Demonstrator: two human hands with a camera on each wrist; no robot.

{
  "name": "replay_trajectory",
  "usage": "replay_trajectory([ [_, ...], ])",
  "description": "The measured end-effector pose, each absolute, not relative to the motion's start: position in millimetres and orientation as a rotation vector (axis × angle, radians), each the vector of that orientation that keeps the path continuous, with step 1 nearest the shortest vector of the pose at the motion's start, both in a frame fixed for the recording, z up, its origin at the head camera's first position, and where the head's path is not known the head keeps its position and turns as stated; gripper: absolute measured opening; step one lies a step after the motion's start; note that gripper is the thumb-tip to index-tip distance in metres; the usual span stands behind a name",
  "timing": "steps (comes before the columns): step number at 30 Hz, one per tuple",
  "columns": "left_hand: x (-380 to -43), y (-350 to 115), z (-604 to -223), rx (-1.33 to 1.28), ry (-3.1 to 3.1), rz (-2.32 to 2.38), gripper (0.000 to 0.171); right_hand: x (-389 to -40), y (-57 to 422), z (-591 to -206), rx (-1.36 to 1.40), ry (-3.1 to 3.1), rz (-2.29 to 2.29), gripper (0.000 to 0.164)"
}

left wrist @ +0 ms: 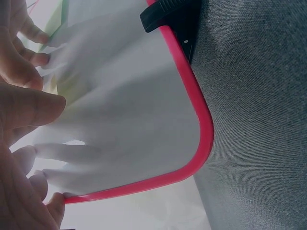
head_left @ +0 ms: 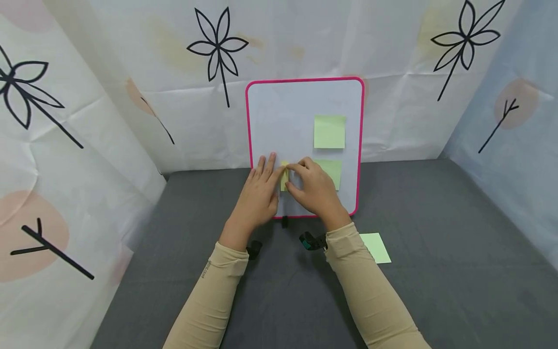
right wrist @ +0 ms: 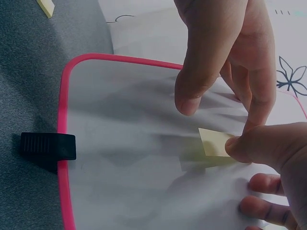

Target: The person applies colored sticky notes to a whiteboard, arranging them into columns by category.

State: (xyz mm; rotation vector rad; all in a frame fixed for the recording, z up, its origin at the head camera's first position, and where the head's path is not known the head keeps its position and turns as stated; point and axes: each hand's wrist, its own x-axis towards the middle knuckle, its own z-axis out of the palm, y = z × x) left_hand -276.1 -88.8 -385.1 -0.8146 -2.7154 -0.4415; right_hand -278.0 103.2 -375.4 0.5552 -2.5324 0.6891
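A yellow sticky note (head_left: 284,178) is on the lower part of a pink-framed whiteboard (head_left: 283,111), its lower end standing off the surface in the right wrist view. My right hand (head_left: 317,190) pinches the note (right wrist: 213,143) between thumb and index finger; its other fingers are bent. The left hand (head_left: 257,198) lies over the board's left side with fingers extended, its index fingertip meeting the right one at the note's top. The left thumb (left wrist: 36,108) stays off the note. Two green sticky notes, an upper one (head_left: 329,132) and a lower one (head_left: 333,173) partly behind the right hand, are on the board's right.
Another green sticky note (head_left: 377,248) lies on the grey table (head_left: 436,232), partly under the right sleeve. A black clip (right wrist: 48,146) grips the board's bottom edge. A flower-printed cloth (head_left: 174,58) hangs behind the board. A small pale yellow piece (right wrist: 46,7) shows on the table.
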Motion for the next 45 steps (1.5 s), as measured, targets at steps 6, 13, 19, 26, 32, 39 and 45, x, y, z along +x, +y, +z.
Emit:
replay_trajectory([
  [6,-275.0,-89.3,-387.6,-0.820,-2.715,-0.441,0.068,-277.6,103.3,-380.2,0.553,-2.528,0.698,0.039],
  [13,-275.0,-89.8,-386.1,-0.814,-2.715,-0.439,0.069,-279.6,103.6,-380.3,0.575,-2.499,0.711,0.039],
  [19,-274.8,-89.6,-384.8,-0.817,-2.710,-0.449,0.069,-279.2,103.7,-379.0,0.580,-2.497,0.707,0.040],
  [26,-273.5,-91.1,-381.6,-0.816,-2.721,-0.456,0.065,-278.7,102.2,-378.0,0.576,-2.494,0.712,0.041],
  [32,-275.4,-94.0,-378.7,-0.825,-2.710,-0.474,0.063,-278.6,99.2,-376.0,0.587,-2.498,0.714,0.039],
  [39,-274.0,-100.4,-373.1,-0.851,-2.688,-0.547,0.054,-276.4,93.7,-375.2,0.628,-2.499,0.701,0.038],
  [45,-266.2,-108.1,-368.3,-0.871,-2.602,-0.638,0.044,-273.1,89.4,-376.6,0.667,-2.510,0.702,0.039],
])
